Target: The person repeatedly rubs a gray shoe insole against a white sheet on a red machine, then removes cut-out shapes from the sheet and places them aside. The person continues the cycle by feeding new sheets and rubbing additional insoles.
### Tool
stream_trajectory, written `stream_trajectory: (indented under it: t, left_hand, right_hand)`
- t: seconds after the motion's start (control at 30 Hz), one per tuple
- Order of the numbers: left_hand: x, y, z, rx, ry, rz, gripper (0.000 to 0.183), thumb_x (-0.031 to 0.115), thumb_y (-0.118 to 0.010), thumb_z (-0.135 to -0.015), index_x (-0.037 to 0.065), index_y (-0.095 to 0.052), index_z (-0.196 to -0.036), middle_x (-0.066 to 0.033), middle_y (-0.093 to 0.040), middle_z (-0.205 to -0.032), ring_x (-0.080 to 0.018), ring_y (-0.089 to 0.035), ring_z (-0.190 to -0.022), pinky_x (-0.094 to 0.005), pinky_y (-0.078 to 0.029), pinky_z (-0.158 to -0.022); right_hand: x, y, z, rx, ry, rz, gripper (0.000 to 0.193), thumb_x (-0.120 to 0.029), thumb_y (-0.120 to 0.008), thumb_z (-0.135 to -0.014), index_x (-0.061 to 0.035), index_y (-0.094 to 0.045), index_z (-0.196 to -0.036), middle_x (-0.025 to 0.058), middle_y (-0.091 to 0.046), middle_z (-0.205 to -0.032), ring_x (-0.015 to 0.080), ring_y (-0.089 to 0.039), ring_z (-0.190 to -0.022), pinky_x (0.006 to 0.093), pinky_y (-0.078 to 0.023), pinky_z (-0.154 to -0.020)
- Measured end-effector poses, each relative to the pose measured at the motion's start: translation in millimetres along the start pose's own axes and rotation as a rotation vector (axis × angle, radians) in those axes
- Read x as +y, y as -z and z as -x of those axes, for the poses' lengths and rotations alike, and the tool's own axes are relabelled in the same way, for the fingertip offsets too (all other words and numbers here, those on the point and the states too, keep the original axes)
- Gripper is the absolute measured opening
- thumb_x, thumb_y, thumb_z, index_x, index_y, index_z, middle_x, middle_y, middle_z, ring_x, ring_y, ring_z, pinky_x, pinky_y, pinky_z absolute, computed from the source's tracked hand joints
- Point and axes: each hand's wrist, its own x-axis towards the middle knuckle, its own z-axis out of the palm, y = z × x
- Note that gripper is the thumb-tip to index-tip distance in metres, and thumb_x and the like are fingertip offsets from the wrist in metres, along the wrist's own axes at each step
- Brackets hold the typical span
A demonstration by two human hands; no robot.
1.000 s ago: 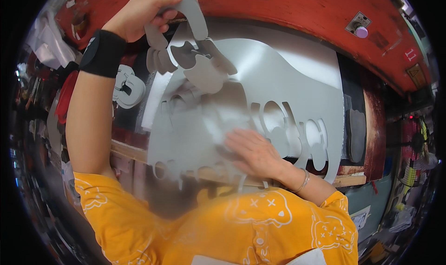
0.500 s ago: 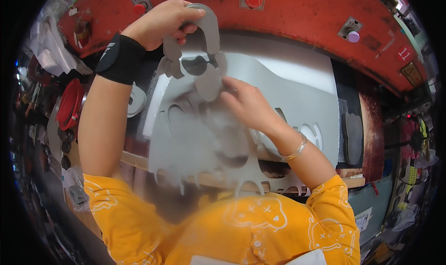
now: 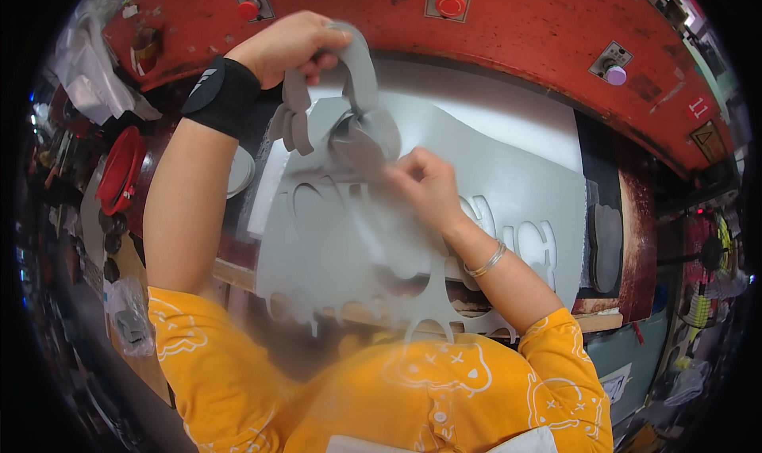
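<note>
My left hand (image 3: pixel 298 47) is closed around a stack of curved, horseshoe-shaped grey foam cut-outs (image 3: pixel 362 71), held above the worktable. From the stack, more rounded grey pieces (image 3: pixel 367 145) hang down toward my right hand (image 3: pixel 429 187). Its fingers are curled together in a pinch beside the lower end of those pieces; blur hides what lies between them. Beneath both hands spreads a large grey foam sheet (image 3: pixel 484 155) with curved holes cut in it. The ragged near edge of the sheet hangs over the table's front, partly smeared.
Behind the table stands a red machine beam (image 3: pixel 524 24) with a red push button (image 3: pixel 450 5) and a purple knob (image 3: pixel 615 74). Dark grey sole-shaped pieces (image 3: pixel 606 247) lie at the right. White round discs (image 3: pixel 240 172) and a red bowl (image 3: pixel 121 171) are at the left.
My right hand has curled its fingers from a looser, spread pose and shifted slightly right and down. The hanging pieces have swung and bunched together. My left hand keeps its grip.
</note>
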Motion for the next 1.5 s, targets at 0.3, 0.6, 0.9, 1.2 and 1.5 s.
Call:
stream_trajectory:
  t: [0.3,0.6,0.9,1.2,1.5]
  left_hand:
    - [12,43,51,0.24,-0.474,-0.394,0.032,0.026,-0.052,-0.095,0.009,-0.061,-0.121,0.0064,-0.047,-0.067,-0.0032,-0.04,-0.055,-0.0177,-0.041,-0.056]
    - [-131,-139,183,0.02,-0.396,-0.733,0.063,-0.002,-0.057,-0.07,0.011,-0.05,-0.131,-0.0111,-0.05,-0.082,-0.0318,-0.05,-0.084,-0.0432,-0.04,-0.096]
    - [-164,-172,191,0.151,-0.335,-0.926,0.067,0.023,-0.076,-0.07,0.011,-0.048,-0.13,-0.0085,-0.053,-0.084,-0.0286,-0.052,-0.087,-0.0445,-0.037,-0.098]
    - [-142,-182,185,-0.045,-0.008,-0.963,0.08,0.027,-0.072,-0.076,0.005,-0.033,-0.142,-0.0102,-0.059,-0.079,-0.0288,-0.057,-0.088,-0.0498,-0.034,-0.098]
    - [-116,-71,179,-0.025,-0.085,0.14,0.08,0.025,-0.075,-0.073,0.01,-0.036,-0.141,-0.0067,-0.053,-0.122,-0.0111,-0.051,-0.105,-0.0265,-0.042,-0.09]
  right_hand:
    - [11,9,21,-0.096,0.091,0.099,0.024,-0.007,-0.066,-0.082,-0.004,-0.06,-0.106,0.0064,-0.059,-0.101,0.0155,-0.061,-0.083,0.028,-0.05,-0.078]
    - [21,21,18,-0.166,-0.101,0.052,0.02,-0.007,-0.065,-0.082,-0.002,-0.064,-0.101,0.0097,-0.064,-0.096,0.0188,-0.062,-0.082,0.0293,-0.051,-0.075]
    - [19,18,20,-0.209,-0.043,0.077,0.012,-0.006,-0.063,-0.087,-0.0002,-0.064,-0.098,0.0034,-0.062,-0.091,0.01,-0.059,-0.08,0.0238,-0.049,-0.074]
    - [24,20,22,-0.195,-0.027,0.083,0.012,-0.006,-0.062,-0.086,-0.0003,-0.065,-0.096,0.0055,-0.064,-0.091,0.0128,-0.06,-0.082,0.0256,-0.049,-0.076]
    - [-3,17,21,-0.16,0.054,0.185,0.015,-0.004,-0.062,-0.081,-0.0015,-0.064,-0.096,0.011,-0.063,-0.091,0.0227,-0.062,-0.084,0.0314,-0.051,-0.076]
